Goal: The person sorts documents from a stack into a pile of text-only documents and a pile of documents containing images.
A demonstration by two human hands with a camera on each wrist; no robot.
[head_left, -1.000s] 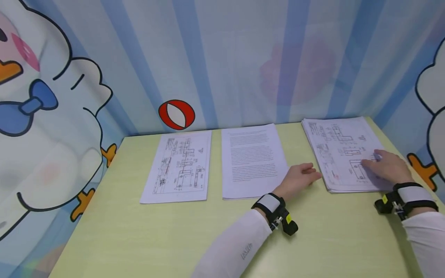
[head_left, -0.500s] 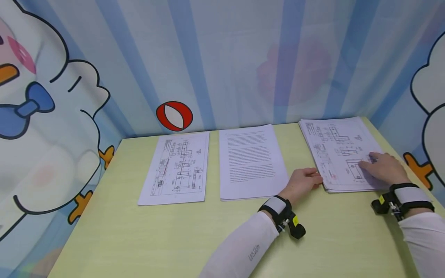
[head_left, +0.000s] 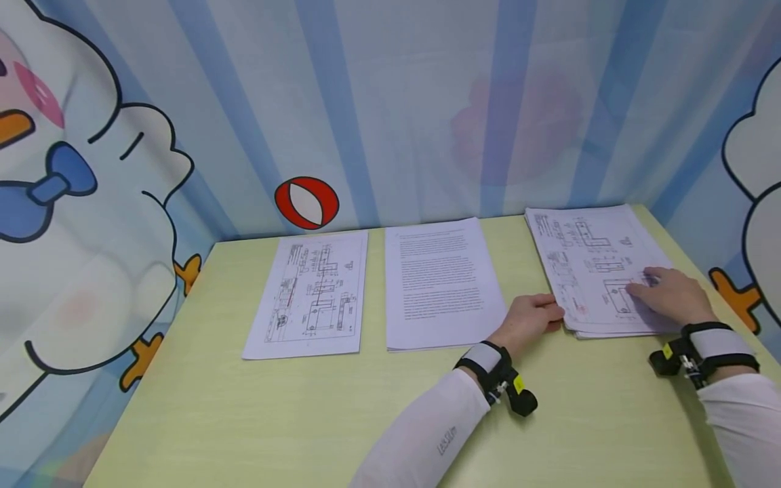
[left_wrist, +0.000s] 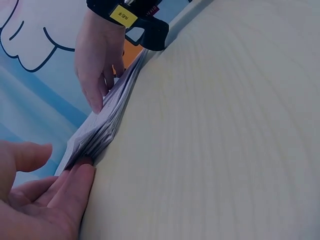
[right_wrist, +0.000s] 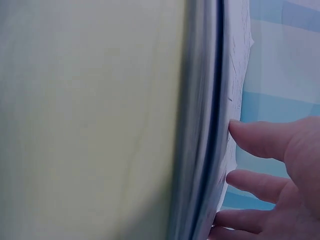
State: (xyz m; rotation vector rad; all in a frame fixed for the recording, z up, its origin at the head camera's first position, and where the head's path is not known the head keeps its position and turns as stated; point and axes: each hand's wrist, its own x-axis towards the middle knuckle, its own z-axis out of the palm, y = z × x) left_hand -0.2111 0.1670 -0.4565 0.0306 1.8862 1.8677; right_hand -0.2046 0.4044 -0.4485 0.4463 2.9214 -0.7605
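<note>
A stack of printed drawing sheets (head_left: 586, 271) lies at the right of the table, its top sheets sitting slightly left of those beneath. My left hand (head_left: 525, 324) is at the stack's lower left edge. In the left wrist view its extended fingers (left_wrist: 75, 187) touch the paper edges, while the thumb stays raised and apart. My right hand (head_left: 676, 297) rests on the top sheet near the right side. The right wrist view shows that hand's thumb and fingers (right_wrist: 255, 140) against the sheet, spread apart, with the layered stack edge (right_wrist: 200, 125) beside them.
A stack of text pages (head_left: 439, 285) lies in the middle of the light yellow table (head_left: 293, 413), left of my left hand. Another drawing sheet (head_left: 311, 298) lies farther left. A printed curtain (head_left: 421, 122) stands behind the table. Both wrists carry black cameras.
My left hand has moved right, from beside the stack to touching its edge. My right hand has shifted slightly left, and the top sheets have slid left over the lower ones.
</note>
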